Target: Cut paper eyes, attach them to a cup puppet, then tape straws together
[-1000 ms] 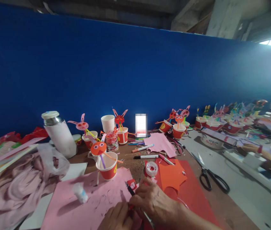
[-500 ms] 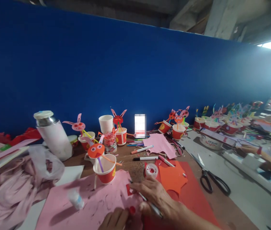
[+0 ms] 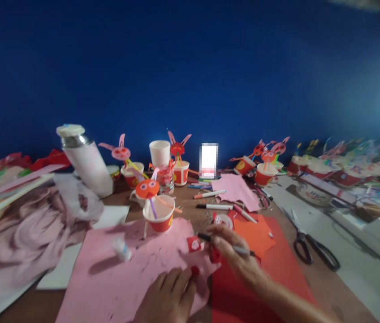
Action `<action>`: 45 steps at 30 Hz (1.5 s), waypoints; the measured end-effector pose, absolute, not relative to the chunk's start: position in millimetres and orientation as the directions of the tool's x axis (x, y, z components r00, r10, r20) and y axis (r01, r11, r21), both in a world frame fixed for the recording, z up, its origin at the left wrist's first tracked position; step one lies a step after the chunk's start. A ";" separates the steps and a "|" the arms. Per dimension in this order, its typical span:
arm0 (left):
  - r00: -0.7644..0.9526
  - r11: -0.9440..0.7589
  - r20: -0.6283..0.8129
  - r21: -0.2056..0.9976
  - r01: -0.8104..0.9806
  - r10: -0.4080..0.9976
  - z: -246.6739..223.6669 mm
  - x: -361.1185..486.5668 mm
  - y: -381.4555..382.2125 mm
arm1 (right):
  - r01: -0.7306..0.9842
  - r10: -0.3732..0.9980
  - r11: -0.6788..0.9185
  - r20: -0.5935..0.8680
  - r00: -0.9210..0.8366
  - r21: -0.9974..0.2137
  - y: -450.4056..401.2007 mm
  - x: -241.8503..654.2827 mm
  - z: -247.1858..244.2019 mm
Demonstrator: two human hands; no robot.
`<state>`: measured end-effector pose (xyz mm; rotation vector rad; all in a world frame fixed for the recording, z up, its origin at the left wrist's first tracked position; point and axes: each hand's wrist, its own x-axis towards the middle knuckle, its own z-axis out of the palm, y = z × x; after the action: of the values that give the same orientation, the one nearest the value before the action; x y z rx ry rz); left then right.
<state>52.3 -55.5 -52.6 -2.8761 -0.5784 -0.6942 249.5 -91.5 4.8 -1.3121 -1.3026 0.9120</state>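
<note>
My right hand (image 3: 235, 253) grips a grey marker (image 3: 241, 250) with a dark end pointing left, above the edge between the pink sheet (image 3: 109, 287) and the red sheet (image 3: 243, 296). Beneath its fingertips lies a small red paper piece (image 3: 194, 244) with a pale shape on it. My left hand (image 3: 170, 294) rests on the pink sheet, its thumb and fingertips at a small red round piece (image 3: 194, 271). A paper cup (image 3: 159, 222) with an orange paper face (image 3: 147, 189) stands on the pink sheet. A small white bottle (image 3: 122, 249) is left of it.
Black-handled scissors (image 3: 311, 242) lie to the right. Markers (image 3: 213, 207), a tape roll (image 3: 223, 221) and a pink scrap (image 3: 235, 190) lie ahead. A flask (image 3: 87, 163) stands at the back left beside pink cloth (image 3: 32, 242). Several decorated cups line the blue wall (image 3: 183, 67).
The view has tilted down and shifted. My right hand has lifted off the small red paper piece, showing more of it. More of my left hand is in view.
</note>
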 end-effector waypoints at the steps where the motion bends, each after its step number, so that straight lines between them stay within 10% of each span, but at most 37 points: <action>1: 0.801 -0.913 0.467 0.034 0.407 0.375 -45.2 52.1 -61.1 | 0.148 0.980 0.111 0.132 0.146 -0.983 -90.0 249.1 5.5; 7: 0.855 -0.855 0.143 0.245 0.458 0.499 -9.2 51.0 -73.7 | 0.170 0.944 0.164 0.204 0.258 -0.972 -86.6 247.6 10.9; 24: 0.864 -0.857 0.110 0.241 0.456 0.491 -3.9 51.5 -70.3 | -0.007 0.998 -0.065 -0.065 0.014 -0.998 -91.5 231.2 4.3; 34: 0.863 -0.875 0.169 0.186 0.446 0.476 -24.1 52.2 -69.0 | 0.277 0.997 0.008 0.030 0.073 -0.961 -88.9 232.8 -3.9; 45: 0.845 -0.906 0.343 0.043 0.421 0.409 -57.0 50.3 -64.6 | 0.791 0.922 0.105 0.358 0.150 -0.603 -75.6 274.3 16.6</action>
<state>50.3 -64.6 -57.0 -2.9854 -0.6720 -0.5431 274.3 -75.6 16.6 -1.7023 -1.6588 0.2279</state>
